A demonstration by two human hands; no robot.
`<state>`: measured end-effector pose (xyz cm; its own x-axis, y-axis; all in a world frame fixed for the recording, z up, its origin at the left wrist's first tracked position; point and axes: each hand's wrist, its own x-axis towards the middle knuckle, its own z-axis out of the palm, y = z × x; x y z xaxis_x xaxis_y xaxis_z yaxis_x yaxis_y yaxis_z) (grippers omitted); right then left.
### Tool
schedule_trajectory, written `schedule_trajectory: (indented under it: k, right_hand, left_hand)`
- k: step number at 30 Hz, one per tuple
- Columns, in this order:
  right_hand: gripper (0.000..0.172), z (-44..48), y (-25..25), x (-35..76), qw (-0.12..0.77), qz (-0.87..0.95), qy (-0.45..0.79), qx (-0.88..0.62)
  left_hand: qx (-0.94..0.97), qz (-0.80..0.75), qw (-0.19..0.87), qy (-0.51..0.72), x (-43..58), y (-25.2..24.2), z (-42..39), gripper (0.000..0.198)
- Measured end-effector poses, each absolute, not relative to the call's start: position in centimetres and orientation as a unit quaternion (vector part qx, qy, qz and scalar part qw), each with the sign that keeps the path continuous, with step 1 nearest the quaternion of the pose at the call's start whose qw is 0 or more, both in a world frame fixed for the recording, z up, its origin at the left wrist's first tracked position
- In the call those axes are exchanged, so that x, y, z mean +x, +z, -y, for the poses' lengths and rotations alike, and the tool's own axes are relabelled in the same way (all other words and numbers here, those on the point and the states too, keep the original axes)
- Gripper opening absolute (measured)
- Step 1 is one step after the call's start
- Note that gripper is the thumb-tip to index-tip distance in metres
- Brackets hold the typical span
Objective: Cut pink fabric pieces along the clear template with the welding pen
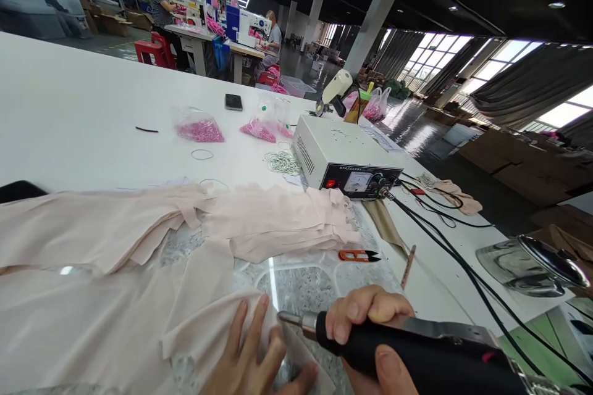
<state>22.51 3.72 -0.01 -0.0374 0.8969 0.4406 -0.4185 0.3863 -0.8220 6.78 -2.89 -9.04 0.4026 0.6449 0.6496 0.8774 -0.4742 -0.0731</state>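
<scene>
My left hand lies with fingers spread on a pale pink piece of fabric, pressing it onto the clear-covered, grey-patterned surface. Wrapped round a black handheld ultrasonic tool is my right hand. The tool's metal tip points left and is at the fabric's edge, just beside my left fingers; whether it touches the cloth I cannot tell. More pale pink fabric pieces lie in layers beyond and to the left. Orange-handled thread snips rest above my right hand.
A white control box stands behind the fabric, its black cables running down the right side. Further off are bags of pink bits, a phone and green elastic loops. A glass jar stands at the right edge.
</scene>
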Motion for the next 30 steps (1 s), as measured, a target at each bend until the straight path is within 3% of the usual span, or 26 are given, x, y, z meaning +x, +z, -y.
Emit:
schedule_trajectory:
  k: [9, 30]
  right_hand:
    - [0.01, -3.7, 0.0, 22.4, 0.646, 0.514, 0.514, -0.232]
    - [0.01, -4.3, -0.1, 21.4, 0.649, 0.531, 0.492, -0.236]
  left_hand:
    - [-0.808, 0.471, 0.233, -0.267, 6.8, -9.0, 2.8, 0.049]
    - [-0.811, 0.475, 0.213, -0.266, 6.7, -8.5, 3.1, 0.045]
